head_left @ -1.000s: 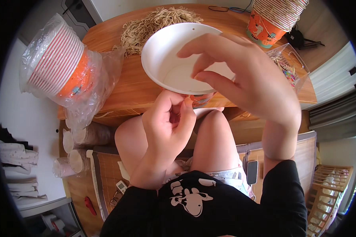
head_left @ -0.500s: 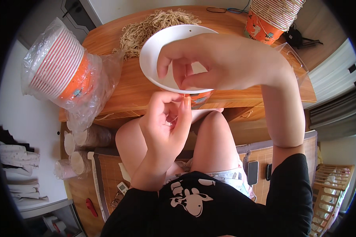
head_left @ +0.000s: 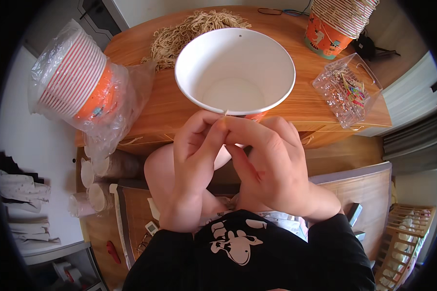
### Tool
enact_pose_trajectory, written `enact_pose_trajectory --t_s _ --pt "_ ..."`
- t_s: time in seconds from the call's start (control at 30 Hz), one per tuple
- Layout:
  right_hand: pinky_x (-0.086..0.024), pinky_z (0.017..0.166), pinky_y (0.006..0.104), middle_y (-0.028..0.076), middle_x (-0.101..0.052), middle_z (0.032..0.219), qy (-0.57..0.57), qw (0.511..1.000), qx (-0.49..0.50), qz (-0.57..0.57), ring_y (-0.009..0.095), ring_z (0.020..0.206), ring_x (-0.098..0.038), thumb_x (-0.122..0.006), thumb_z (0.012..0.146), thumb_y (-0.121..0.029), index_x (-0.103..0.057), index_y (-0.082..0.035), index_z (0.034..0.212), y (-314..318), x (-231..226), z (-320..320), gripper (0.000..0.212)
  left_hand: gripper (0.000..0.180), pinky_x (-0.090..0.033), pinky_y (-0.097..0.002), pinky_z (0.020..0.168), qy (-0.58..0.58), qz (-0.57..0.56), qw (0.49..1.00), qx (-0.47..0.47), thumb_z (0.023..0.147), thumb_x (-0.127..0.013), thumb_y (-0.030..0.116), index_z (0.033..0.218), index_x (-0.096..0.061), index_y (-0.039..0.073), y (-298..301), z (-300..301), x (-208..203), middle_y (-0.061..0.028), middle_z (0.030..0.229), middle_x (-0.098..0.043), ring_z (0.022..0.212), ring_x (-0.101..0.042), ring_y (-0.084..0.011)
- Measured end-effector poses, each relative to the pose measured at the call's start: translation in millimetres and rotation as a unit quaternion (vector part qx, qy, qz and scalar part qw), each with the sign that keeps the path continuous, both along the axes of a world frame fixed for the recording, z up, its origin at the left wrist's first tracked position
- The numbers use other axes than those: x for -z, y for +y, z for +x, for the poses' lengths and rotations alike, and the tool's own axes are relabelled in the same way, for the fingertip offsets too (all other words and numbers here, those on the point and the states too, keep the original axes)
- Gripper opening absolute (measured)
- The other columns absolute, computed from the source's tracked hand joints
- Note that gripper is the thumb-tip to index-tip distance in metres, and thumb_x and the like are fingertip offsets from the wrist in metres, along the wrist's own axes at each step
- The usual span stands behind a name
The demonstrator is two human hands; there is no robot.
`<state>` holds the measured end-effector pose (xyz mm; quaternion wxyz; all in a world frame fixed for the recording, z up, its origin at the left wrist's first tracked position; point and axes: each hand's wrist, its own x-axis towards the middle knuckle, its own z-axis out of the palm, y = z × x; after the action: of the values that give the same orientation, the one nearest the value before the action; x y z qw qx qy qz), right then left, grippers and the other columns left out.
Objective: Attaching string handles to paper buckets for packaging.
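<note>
A large paper bucket [head_left: 194, 60], white inside, stands open at the table's near edge, with a small hole near its far rim. Just below its near rim, my left hand [head_left: 192, 160] is closed in a pinch of thumb and forefinger. My right hand [head_left: 277, 165] is closed too, its thumb and forefinger meeting the left fingertips. A short tan end of string [head_left: 226, 112] pokes up between the fingertips against the bucket; the rest of it is hidden by my fingers.
Behind the bucket lies a heap of tan strings [head_left: 194, 34]. Plastic-wrapped stacked buckets [head_left: 77, 77] stand at left, and more stacked orange buckets [head_left: 327, 36] at the far right. A clear box [head_left: 347, 89] of small parts sits on the right of the table [head_left: 301, 109].
My right hand has come out from over the bucket's mouth, down to its near outer side, and joined my left fingertips. The bucket's inside and the clear box now show.
</note>
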<state>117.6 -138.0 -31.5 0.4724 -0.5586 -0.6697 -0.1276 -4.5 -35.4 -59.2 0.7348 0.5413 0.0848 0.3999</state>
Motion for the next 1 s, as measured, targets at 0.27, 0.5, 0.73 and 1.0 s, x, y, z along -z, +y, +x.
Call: enact_pose_trajectory --t_s 0.27,0.5,0.73,1.0 --pt "-0.044 0.068 0.0390 0.006 -0.067 0.095 0.068 0.990 0.118 0.046 0.027 0.079 -0.062 -0.082 0.072 -0.003 -0.053 -0.005 0.116 8.4 43.2 -11.9 0.053 0.021 -0.055 -0.0310 0.089 -0.025 -0.024 0.998 0.045 0.107 -0.053 0.015 0.110 -0.062 -0.004 1.5 0.0 1.2 -0.0139 0.109 -0.071 0.102 -0.068 -0.0165" --pt "-0.051 0.078 0.0324 0.010 -0.067 0.094 0.282 0.959 -0.024 0.015 0.022 0.086 -0.068 -0.072 0.082 0.010 -0.039 -0.001 0.124 -2.7 34.7 -19.3 0.054 0.022 -0.054 -0.0335 0.094 -0.010 -0.035 0.998 0.044 0.106 -0.055 0.015 0.115 -0.062 -0.004 -2.4 -0.1 -0.8 -0.0178 0.116 -0.070 0.112 -0.067 -0.0212" --pt "-0.054 0.082 0.0307 0.015 -0.065 0.101 0.315 0.944 -0.099 0.027 0.020 0.091 -0.069 -0.067 0.086 0.011 -0.035 -0.001 0.124 -15.6 30.1 -15.5 0.051 0.018 -0.054 -0.0277 0.085 0.022 0.047 0.999 -0.003 0.096 -0.068 0.004 0.112 -0.072 -0.003 2.3 1.4 10.5 -0.0114 0.116 -0.070 0.101 -0.065 -0.0141" --pt "-0.050 0.077 0.0334 0.008 -0.070 0.098 0.220 0.974 -0.016 0.050 0.021 0.087 -0.070 -0.079 0.081 0.005 -0.044 -0.004 0.117 -9.0 39.3 -19.9 0.051 0.020 -0.055 -0.0251 0.078 0.023 -0.063 0.998 0.016 0.093 -0.072 0.003 0.112 -0.074 -0.002 3.0 2.6 8.3 -0.0090 0.109 -0.071 0.091 -0.067 -0.0121"
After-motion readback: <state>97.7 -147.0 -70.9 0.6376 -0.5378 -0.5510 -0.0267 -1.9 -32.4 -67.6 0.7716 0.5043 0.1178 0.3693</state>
